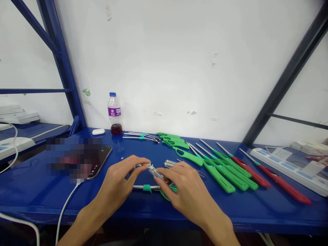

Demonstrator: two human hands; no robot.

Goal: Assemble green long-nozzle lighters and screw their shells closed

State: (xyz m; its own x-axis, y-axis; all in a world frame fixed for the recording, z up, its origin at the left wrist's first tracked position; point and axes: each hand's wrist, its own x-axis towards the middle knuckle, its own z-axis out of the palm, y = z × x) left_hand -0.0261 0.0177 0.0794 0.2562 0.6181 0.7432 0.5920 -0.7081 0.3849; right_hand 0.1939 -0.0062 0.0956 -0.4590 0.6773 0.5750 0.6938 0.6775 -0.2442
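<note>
Pinches clear part (155, 173) just right of phone (99, 160), left hand (116, 181) and right hand (185, 187) fingertips closed on its ends; apparently mid-fitting, next move needs steady alignment.

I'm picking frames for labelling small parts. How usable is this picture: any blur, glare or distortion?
Head view: soft, even light, faint shadows; glossy table mirrors the bottle; a pixelated patch covers part of the phone; the wide lens tilts the frame posts at the edges; left hand and right hand are sharp, the clear part they pinch tiny.
</note>
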